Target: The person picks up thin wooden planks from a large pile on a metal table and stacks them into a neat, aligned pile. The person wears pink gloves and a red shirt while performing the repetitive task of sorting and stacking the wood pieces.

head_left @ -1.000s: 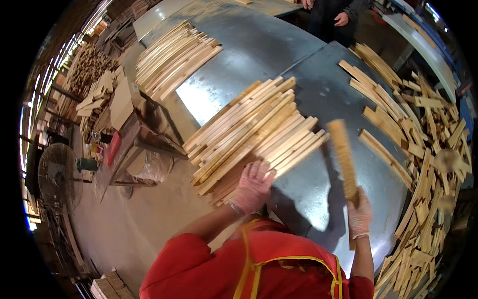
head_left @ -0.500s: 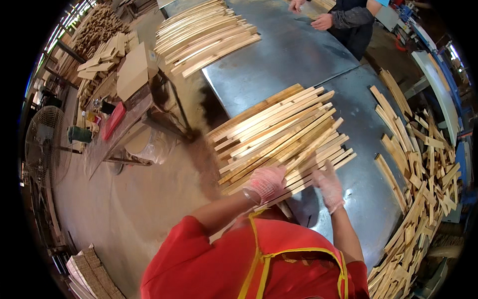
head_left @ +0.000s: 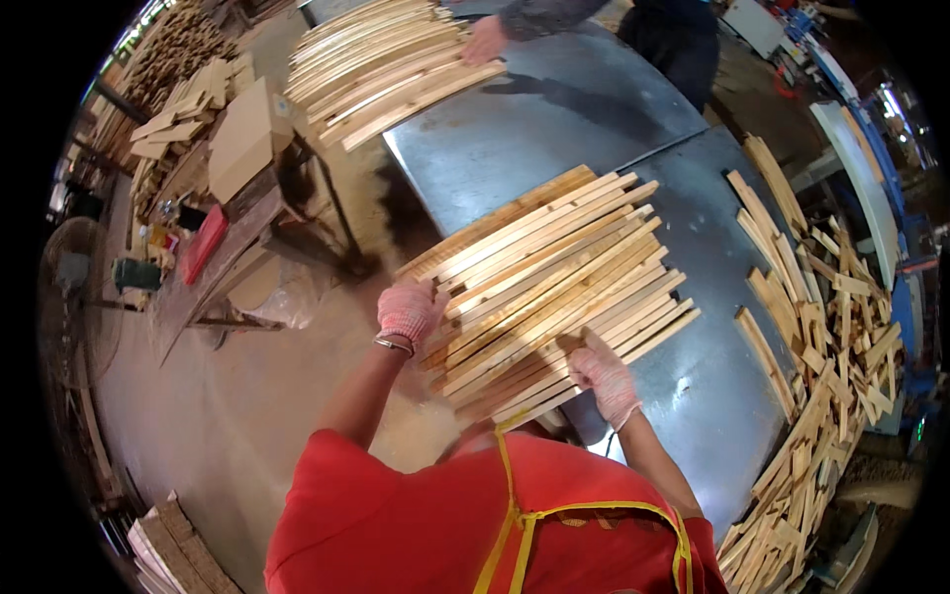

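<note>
Head view: my left hand point(head_left: 410, 311), in a white-and-red knit glove, is at the left ends of a fanned layer of pale, narrow wooden strips point(head_left: 554, 282). Fingers bent in against the ends; can't tell if they grip any strip. Silver-coloured bracelet point(head_left: 393, 346) on that wrist. My right hand point(head_left: 604, 378), same kind of glove, is at the near side of the layer, toward its right ends, fingers curled; can't tell if they're closed on a strip.

Strips lie side by side, slanting, ends uneven, on the dark grey metal-topped bench point(head_left: 693, 396), left ends jutting past its left edge. One browner, rough-faced strip point(head_left: 500, 220) lies along the far side of the layer.

Farther up the bench's left edge: second layer of pale wooden strips point(head_left: 386, 74), a co-worker's bare hand point(head_left: 485, 41) at its right ends. Along the bench's right edge: a few loose wooden pieces point(head_left: 764, 361), near a tangled heap of wood offcuts point(head_left: 841, 337). Off the left edge, on the floor side: brown wooden side table point(head_left: 233, 252) with a red flat object point(head_left: 204, 244) and an open cardboard box point(head_left: 249, 139).
</note>
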A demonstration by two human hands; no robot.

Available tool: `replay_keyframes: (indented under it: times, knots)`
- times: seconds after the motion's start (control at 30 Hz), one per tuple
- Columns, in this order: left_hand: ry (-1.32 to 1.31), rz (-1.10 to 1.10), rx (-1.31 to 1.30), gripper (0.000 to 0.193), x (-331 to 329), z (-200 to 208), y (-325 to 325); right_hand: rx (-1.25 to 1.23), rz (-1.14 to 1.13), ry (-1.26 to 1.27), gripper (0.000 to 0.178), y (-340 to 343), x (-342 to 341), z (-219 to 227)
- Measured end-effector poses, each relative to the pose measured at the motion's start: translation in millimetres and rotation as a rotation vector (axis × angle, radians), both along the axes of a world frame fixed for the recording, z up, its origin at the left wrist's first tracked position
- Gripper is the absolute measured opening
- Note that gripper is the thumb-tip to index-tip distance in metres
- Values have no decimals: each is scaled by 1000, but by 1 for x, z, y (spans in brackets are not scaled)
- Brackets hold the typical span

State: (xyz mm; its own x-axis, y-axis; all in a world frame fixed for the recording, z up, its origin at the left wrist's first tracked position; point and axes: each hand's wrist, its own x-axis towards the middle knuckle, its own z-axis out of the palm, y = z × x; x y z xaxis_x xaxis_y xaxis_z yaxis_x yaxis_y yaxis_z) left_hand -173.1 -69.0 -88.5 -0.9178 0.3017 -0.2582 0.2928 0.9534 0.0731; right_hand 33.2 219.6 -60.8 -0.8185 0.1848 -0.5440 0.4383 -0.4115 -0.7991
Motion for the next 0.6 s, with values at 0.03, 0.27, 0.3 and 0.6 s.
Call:
replay_keyframes:
  times: [0.03, 0.27, 0.3, 0.6]
  knots:
    - [-38, 10, -17, 40, -2, 0, 8, -12, 21, 4, 53, 6, 5, -13]
    - [-159, -56, 317, 41, -35, 2, 59, -122, 17, -16, 27, 18, 9, -17]
    - [-161, -61, 432, 36, -39, -2, 70, -132, 9, 3, 20, 19, 9, -20]
    - [-274, -54, 569, 53, -78, 17, 230, -24, -46, 32, 25, 20, 17, -37]
